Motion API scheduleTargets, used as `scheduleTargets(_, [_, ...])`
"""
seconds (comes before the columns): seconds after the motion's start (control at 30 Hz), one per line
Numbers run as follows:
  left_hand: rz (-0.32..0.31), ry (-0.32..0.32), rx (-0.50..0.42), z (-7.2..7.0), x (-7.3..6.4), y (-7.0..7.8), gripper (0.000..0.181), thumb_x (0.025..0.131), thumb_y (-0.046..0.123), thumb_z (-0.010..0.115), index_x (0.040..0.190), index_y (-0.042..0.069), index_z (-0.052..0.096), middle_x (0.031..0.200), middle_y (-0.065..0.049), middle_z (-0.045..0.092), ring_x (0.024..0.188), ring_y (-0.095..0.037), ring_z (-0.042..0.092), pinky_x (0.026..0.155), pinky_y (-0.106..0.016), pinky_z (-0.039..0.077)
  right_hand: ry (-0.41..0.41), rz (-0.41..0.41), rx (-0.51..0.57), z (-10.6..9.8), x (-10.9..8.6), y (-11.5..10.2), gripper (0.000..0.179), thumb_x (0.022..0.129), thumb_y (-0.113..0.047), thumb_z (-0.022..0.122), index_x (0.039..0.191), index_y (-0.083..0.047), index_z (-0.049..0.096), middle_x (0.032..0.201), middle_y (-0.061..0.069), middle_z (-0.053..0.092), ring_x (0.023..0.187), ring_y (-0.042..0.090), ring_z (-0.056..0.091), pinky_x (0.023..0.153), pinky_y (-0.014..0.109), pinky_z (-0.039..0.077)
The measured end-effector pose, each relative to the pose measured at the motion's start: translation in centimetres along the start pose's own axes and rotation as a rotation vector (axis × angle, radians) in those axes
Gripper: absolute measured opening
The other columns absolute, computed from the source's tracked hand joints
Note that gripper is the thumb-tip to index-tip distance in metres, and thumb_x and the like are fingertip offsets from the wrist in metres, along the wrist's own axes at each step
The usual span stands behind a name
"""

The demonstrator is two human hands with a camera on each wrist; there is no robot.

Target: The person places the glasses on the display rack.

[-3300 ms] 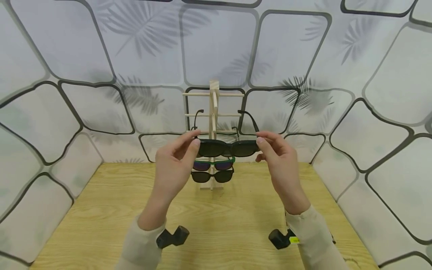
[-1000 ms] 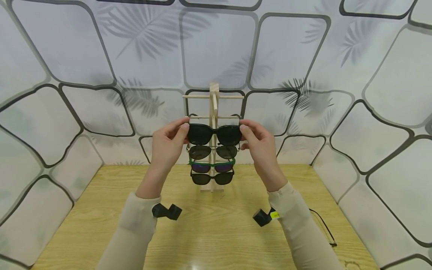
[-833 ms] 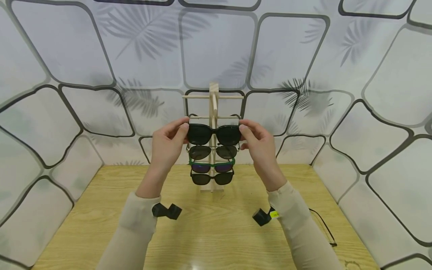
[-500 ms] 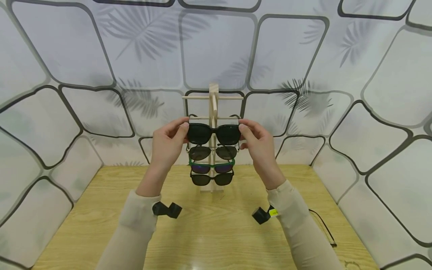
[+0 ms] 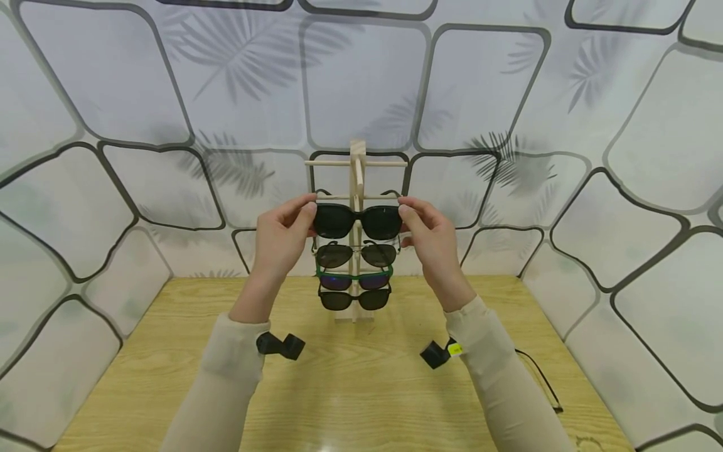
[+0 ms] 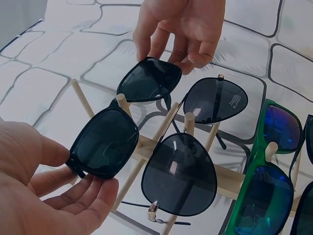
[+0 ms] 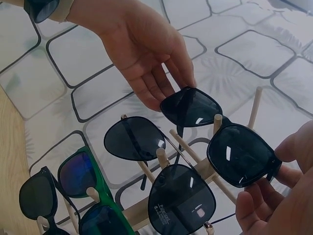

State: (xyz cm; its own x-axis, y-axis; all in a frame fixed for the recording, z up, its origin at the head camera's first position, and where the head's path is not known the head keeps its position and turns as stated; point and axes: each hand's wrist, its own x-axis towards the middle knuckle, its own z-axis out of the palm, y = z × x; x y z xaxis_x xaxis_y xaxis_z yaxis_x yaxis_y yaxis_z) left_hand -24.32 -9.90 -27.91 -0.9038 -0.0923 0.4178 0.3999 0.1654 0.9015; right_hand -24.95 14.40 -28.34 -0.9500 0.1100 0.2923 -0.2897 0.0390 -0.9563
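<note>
My left hand [image 5: 279, 245] and right hand [image 5: 435, 245] pinch black sunglasses [image 5: 381, 222] by their two outer corners, thumbs in front. The sunglasses face me at a wooden eyewear rack [image 5: 358, 164], temples pointing back. In the left wrist view, a peg [image 6: 123, 105] shows at their bridge; whether it bears their weight I cannot tell. Below them hang thin-framed aviator sunglasses [image 5: 378, 255], then green-framed sunglasses [image 5: 336, 282] with blue-purple lenses. Another black pair [image 5: 374, 300] hangs lowest. The right wrist view shows my right fingers [image 7: 264, 196] curled under the frame's corner.
On the wooden table [image 5: 350, 389], thin dark eyeglasses [image 5: 543, 378] lie at the right, partly covered by my right sleeve. A crossbar [image 5: 330, 163] sticks out on both sides of the rack top. Patterned cloth walls [image 5: 367, 81] enclose the back and sides.
Since the oldest frame, both hands have brought the black sunglasses left and up to the rack, uncovering the aviators. Over the last half second the sunglasses have risen slightly.
</note>
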Motion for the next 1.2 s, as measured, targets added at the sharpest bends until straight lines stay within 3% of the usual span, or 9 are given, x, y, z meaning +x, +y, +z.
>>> scheduleTargets(0.53, [0.014, 0.012, -0.005, 0.18, 0.37, -0.25, 0.032, 0.107, 0.016, 0.063, 0.135, 0.005, 0.072, 0.113, -0.027, 0.075, 0.070, -0.004, 0.067, 0.070, -0.018, 0.057, -0.007, 0.003, -0.017, -0.08, 0.41, 0.14, 0.039, 0.108, -0.026, 0.063, 0.140, -0.004, 0.066, 0.096, -0.009, 0.067, 0.086, 0.013, 0.062, 0.065, 0.023, 0.056])
scheduleTargets(1.2, [0.002, 0.009, 0.000, 0.06, 0.27, -0.14, 0.034, 0.108, 0.017, 0.061, 0.138, 0.006, 0.070, 0.123, -0.026, 0.074, 0.073, 0.000, 0.069, 0.074, -0.019, 0.059, -0.004, -0.005, -0.009, -0.06, 0.29, 0.09, 0.036, 0.107, -0.025, 0.063, 0.139, -0.008, 0.068, 0.098, -0.009, 0.069, 0.086, 0.017, 0.064, 0.064, 0.025, 0.057])
